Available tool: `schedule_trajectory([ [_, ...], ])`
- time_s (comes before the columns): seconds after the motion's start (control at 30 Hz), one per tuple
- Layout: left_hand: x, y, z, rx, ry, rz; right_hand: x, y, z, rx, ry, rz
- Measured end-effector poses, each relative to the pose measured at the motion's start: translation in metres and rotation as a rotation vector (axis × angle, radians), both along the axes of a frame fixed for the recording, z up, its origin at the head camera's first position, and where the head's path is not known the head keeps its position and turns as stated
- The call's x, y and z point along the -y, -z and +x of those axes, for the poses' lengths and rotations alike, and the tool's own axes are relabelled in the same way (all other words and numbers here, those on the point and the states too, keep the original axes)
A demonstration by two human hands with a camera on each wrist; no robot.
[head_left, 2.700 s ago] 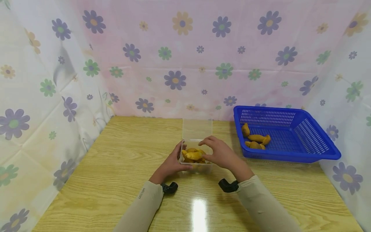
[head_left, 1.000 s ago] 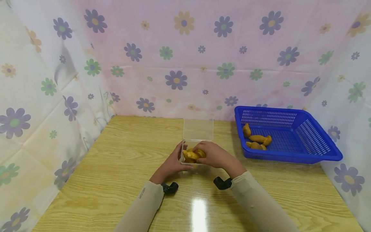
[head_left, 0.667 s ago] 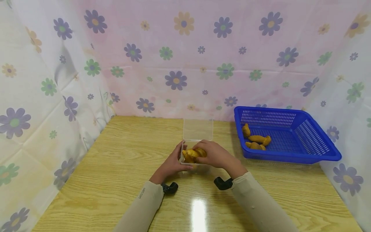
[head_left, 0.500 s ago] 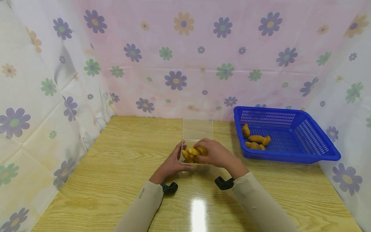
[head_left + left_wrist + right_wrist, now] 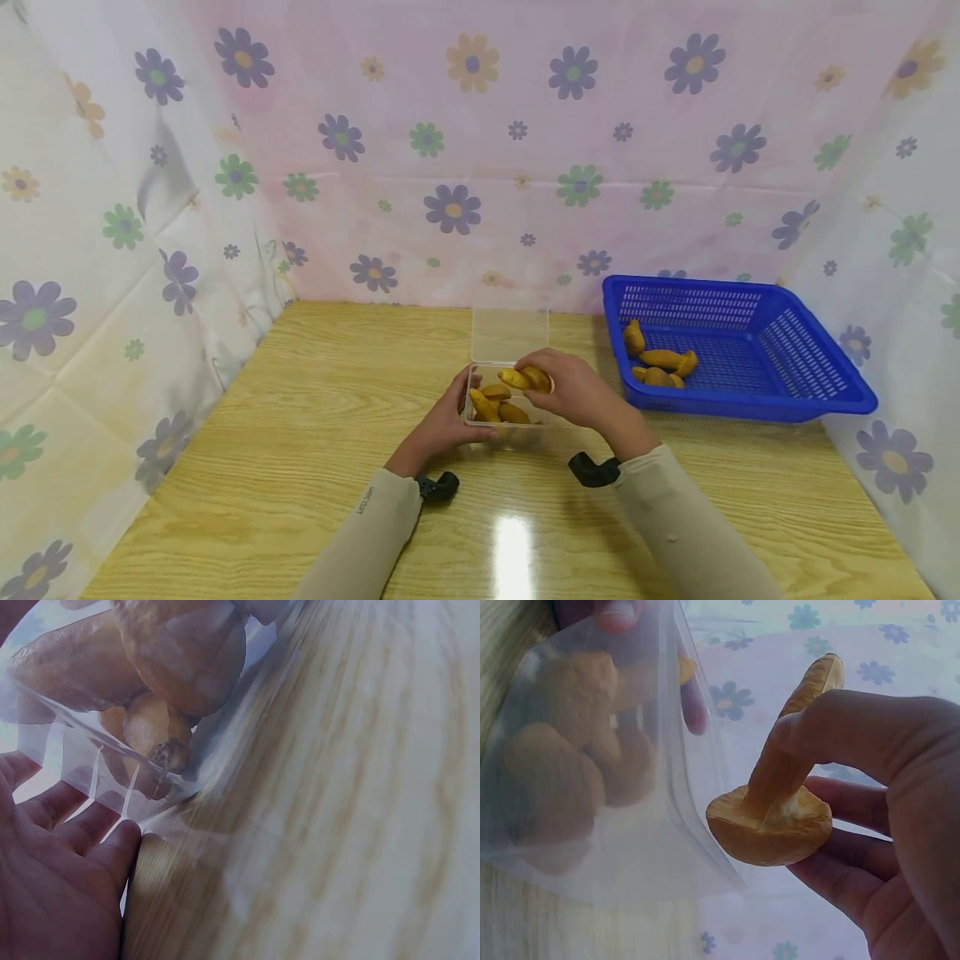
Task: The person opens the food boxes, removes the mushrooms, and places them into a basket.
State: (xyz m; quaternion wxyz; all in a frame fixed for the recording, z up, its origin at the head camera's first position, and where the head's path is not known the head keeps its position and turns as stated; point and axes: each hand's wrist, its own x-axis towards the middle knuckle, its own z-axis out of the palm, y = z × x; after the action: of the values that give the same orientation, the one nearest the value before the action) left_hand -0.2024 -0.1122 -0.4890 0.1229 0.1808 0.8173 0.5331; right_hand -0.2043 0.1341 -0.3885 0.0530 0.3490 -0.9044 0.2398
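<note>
Mushroom handling, with one piece held up over the plastic box, calls for a light but sure pinch. The cap looks like the heavier end, so the stem could twist if the fingers slacken; a level wrist and slow travel should suit it. Clearance matters too: the raised rim and the loose mushrooms inside could probably snag a cap, so height first and sideways motion second seems sound. A steady brace on the box should stop it sliding.

As for the grip, the right hand pinches the mushroom by its stem, thumb on one side and fingers behind. In the right wrist view the cap sits at seven o'clock from the thumb tip, the stem end pokes past toward one o'clock, and the piece is apart from the box wall. Seen from the head, it is at one o'clock of the box's middle. The left hand holds the box around its nine o'clock side. The lid lies back at twelve; the blue basket, with more mushrooms at its nine o'clock end, stands near three o'clock.
</note>
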Motion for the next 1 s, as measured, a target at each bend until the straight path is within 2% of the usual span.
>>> schedule_trajectory([
  [0.17,-0.001,-0.022,0.011,0.005,0.022,0.016,-0.008,-0.002,-0.002,0.016,0.011,-0.012],
  [0.2,0.000,-0.020,0.011,-0.004,0.019,0.024,-0.009,-0.003,-0.002,0.021,0.014,-0.017],
  [0.4,0.002,0.014,-0.003,-0.061,-0.019,0.054,-0.019,-0.009,-0.002,-0.001,0.041,-0.039],
  [0.6,0.002,0.016,-0.003,-0.069,-0.017,0.051,-0.028,-0.010,-0.003,-0.020,0.088,-0.037],
  [1.0,0.000,0.007,-0.003,-0.022,0.004,0.021,-0.051,-0.012,-0.009,-0.054,0.164,-0.036],
])
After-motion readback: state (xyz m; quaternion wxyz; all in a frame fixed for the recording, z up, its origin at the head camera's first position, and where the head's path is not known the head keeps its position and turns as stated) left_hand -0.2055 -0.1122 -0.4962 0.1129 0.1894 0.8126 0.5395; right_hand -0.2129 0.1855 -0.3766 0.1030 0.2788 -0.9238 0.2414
